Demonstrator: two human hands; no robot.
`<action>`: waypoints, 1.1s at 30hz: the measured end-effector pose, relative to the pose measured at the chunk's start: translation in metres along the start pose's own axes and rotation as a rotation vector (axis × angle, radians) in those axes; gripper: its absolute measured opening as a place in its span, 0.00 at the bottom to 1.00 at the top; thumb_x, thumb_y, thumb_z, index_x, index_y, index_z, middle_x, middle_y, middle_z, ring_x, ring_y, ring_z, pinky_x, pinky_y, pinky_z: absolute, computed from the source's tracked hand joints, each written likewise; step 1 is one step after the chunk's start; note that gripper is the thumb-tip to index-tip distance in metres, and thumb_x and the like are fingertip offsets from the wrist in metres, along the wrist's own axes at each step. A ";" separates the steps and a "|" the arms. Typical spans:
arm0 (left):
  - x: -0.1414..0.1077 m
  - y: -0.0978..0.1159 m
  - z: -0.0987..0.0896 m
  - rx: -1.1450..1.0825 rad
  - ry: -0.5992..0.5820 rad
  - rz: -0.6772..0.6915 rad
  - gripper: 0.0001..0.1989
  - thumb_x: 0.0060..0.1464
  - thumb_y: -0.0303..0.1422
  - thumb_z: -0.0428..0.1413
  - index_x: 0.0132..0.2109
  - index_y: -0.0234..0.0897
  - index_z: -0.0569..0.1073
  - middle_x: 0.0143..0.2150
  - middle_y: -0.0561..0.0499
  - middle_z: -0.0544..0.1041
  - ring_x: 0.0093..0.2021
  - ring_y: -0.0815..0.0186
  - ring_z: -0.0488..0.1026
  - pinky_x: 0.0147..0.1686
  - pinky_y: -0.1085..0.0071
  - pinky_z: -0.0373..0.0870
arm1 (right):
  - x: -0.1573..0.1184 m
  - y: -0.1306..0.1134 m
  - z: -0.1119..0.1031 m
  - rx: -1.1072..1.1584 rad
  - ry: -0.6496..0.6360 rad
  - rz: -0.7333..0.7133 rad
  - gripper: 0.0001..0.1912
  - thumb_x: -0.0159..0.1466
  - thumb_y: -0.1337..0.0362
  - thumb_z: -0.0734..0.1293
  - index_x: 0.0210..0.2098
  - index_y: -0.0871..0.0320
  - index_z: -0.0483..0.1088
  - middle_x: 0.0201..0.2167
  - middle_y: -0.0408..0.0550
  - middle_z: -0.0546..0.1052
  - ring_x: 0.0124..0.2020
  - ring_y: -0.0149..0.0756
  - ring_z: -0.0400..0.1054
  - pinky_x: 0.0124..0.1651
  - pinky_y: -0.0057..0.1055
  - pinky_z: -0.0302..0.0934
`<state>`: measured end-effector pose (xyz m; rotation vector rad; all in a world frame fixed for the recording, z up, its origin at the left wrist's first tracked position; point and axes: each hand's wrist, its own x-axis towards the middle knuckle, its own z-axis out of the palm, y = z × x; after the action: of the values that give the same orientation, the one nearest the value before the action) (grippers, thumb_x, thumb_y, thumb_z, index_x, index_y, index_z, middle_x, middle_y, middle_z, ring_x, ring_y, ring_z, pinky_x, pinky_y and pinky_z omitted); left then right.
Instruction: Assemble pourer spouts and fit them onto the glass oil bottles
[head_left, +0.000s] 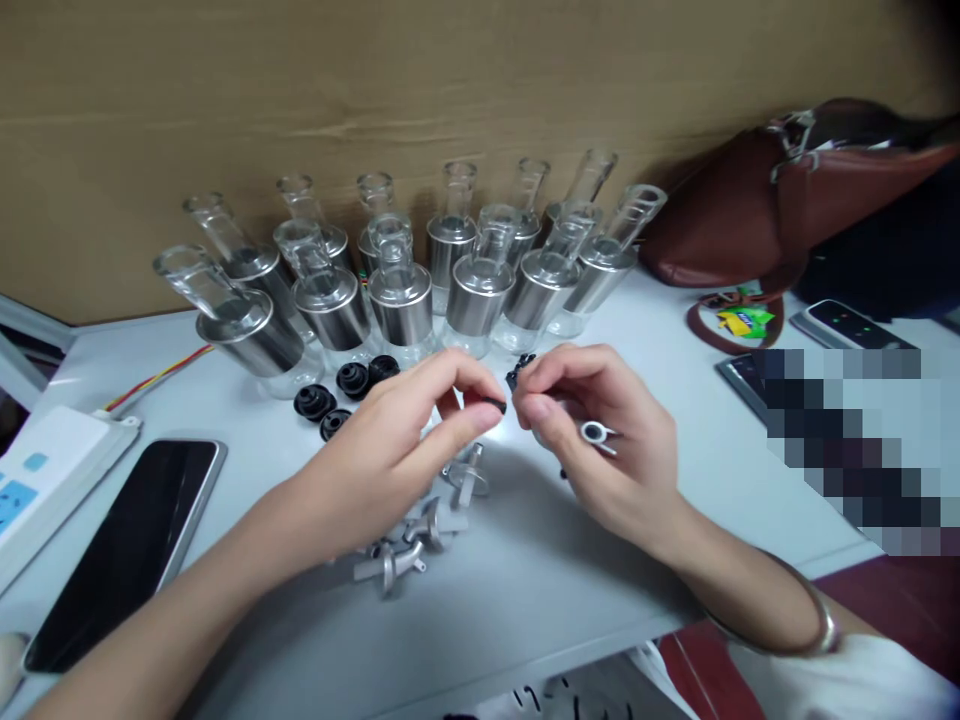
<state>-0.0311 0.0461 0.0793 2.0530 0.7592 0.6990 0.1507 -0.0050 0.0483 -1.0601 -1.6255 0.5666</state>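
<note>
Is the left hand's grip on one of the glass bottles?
No, the left hand pinches a small black piece; the glass bottles stand beyond it.

Spouts [433, 524] look metallic, bottles [396, 274] glossy glass with satin metal bands [403, 312]

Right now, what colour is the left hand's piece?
The piece is black, in the head view.

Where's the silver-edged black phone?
Head view, lower left: the silver-edged black phone lies on the pale table beside the white rectangular box, left of the left hand.
</note>
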 end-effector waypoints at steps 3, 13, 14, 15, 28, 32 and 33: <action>0.000 0.001 0.007 -0.082 0.001 -0.036 0.03 0.61 0.28 0.53 0.38 0.39 0.71 0.33 0.59 0.74 0.33 0.75 0.70 0.34 0.80 0.65 | -0.002 0.000 0.002 -0.097 -0.046 -0.107 0.08 0.64 0.72 0.65 0.40 0.55 0.65 0.32 0.41 0.71 0.30 0.26 0.66 0.30 0.24 0.62; -0.001 0.004 0.005 0.053 0.029 -0.043 0.08 0.63 0.32 0.50 0.36 0.38 0.71 0.27 0.61 0.72 0.27 0.77 0.67 0.28 0.81 0.61 | 0.010 0.001 -0.022 -0.345 -0.241 -0.191 0.02 0.65 0.69 0.65 0.35 0.57 0.70 0.29 0.45 0.74 0.28 0.30 0.67 0.30 0.26 0.61; -0.002 0.003 0.005 0.091 0.050 -0.034 0.08 0.63 0.33 0.49 0.37 0.38 0.71 0.28 0.61 0.72 0.27 0.77 0.67 0.28 0.80 0.61 | 0.011 0.003 -0.030 -0.388 -0.340 -0.161 0.03 0.65 0.69 0.65 0.35 0.57 0.70 0.28 0.44 0.74 0.28 0.31 0.67 0.30 0.26 0.61; -0.003 0.003 0.004 0.123 0.072 -0.028 0.07 0.63 0.33 0.49 0.38 0.38 0.71 0.28 0.61 0.72 0.27 0.77 0.66 0.27 0.80 0.61 | 0.011 0.006 -0.037 -0.433 -0.448 -0.119 0.04 0.65 0.70 0.65 0.35 0.57 0.71 0.28 0.44 0.74 0.28 0.31 0.68 0.31 0.27 0.61; -0.007 0.006 0.005 0.230 0.153 -0.011 0.06 0.63 0.34 0.49 0.40 0.39 0.69 0.26 0.60 0.71 0.27 0.74 0.67 0.28 0.76 0.61 | -0.007 0.025 -0.067 -0.733 -0.833 0.194 0.13 0.58 0.79 0.62 0.35 0.57 0.72 0.31 0.44 0.73 0.29 0.33 0.69 0.33 0.27 0.59; -0.007 0.005 0.004 0.233 0.151 -0.003 0.06 0.63 0.34 0.49 0.41 0.40 0.69 0.27 0.59 0.71 0.27 0.74 0.68 0.30 0.76 0.62 | -0.005 0.024 -0.067 -0.767 -0.844 0.236 0.14 0.55 0.81 0.62 0.34 0.58 0.71 0.32 0.45 0.73 0.30 0.34 0.69 0.33 0.27 0.60; -0.007 0.005 0.004 0.233 0.151 0.001 0.06 0.63 0.34 0.49 0.41 0.40 0.69 0.27 0.59 0.71 0.27 0.73 0.68 0.30 0.75 0.62 | -0.005 0.024 -0.067 -0.758 -0.842 0.233 0.15 0.55 0.81 0.62 0.34 0.57 0.71 0.33 0.45 0.73 0.30 0.34 0.70 0.33 0.27 0.60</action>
<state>-0.0312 0.0368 0.0802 2.2275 0.9649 0.8040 0.2221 -0.0068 0.0481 -1.7178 -2.5890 0.6019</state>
